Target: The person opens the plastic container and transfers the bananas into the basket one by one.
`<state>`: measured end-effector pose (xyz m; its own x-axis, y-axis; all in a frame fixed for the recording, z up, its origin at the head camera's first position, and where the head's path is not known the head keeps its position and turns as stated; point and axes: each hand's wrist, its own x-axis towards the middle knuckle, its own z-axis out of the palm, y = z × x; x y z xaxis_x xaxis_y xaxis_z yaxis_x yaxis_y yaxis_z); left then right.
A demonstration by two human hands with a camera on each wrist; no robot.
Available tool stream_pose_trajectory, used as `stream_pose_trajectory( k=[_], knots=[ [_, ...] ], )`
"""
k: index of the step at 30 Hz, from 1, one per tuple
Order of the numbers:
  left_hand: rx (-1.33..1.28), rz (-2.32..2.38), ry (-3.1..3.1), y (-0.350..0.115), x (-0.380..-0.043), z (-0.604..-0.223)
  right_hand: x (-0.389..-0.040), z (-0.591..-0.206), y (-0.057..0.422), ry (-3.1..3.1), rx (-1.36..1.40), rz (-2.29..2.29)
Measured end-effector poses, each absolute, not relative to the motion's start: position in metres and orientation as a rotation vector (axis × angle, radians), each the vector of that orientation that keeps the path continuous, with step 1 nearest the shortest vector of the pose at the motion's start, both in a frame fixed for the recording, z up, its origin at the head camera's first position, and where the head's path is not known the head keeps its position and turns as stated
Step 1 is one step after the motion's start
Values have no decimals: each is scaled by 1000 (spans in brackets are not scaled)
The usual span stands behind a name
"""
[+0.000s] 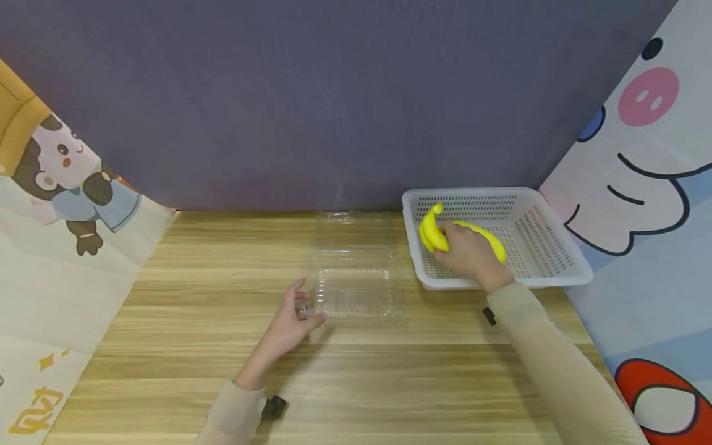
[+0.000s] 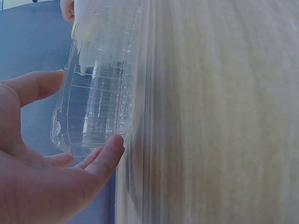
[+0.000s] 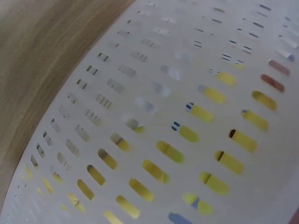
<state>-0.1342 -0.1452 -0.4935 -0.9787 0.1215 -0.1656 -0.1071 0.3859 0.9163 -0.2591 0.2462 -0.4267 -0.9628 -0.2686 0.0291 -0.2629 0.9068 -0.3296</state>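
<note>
My right hand (image 1: pixel 468 248) reaches into a white plastic basket (image 1: pixel 578 272) and grips a yellow toy banana (image 1: pixel 431 230). More yellow banana (image 1: pixel 492 242) shows on the other side of that hand; whether it is a separate one I cannot tell. In the right wrist view, yellow shows through the slots of the basket wall (image 3: pixel 140 93), and the hand's grip is hidden. A clear plastic clamshell box (image 1: pixel 356 293) lies unfolded on the table, lid side at the back. At its left edge, my left hand (image 1: pixel 290 321) rests with thumb and fingers spread.
The wood-grain table (image 1: pixel 222 266) ends at a dark grey-blue panel (image 1: pixel 278 105) at the back. Printed cartoon sheets stand on the left (image 1: pixel 72 259) and right (image 1: pixel 656 247). The basket's raised rim stands around the right hand, close to the right-hand sheet.
</note>
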Motion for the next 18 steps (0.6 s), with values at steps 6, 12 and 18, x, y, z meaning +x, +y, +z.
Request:
stream_pose_trajectory(
  k=[6, 12, 18],
  knots=[
    [15, 1640, 2433, -145, -134, -494, -260, -429, 246, 3072, -407, -505],
    [19, 1638, 2434, -145, -134, -494, -260, -431, 248, 3078, -404, -504],
    [19, 1636, 2438, -145, -134, -493, -260, -433, 249, 3087, -409, -491]
  ],
)
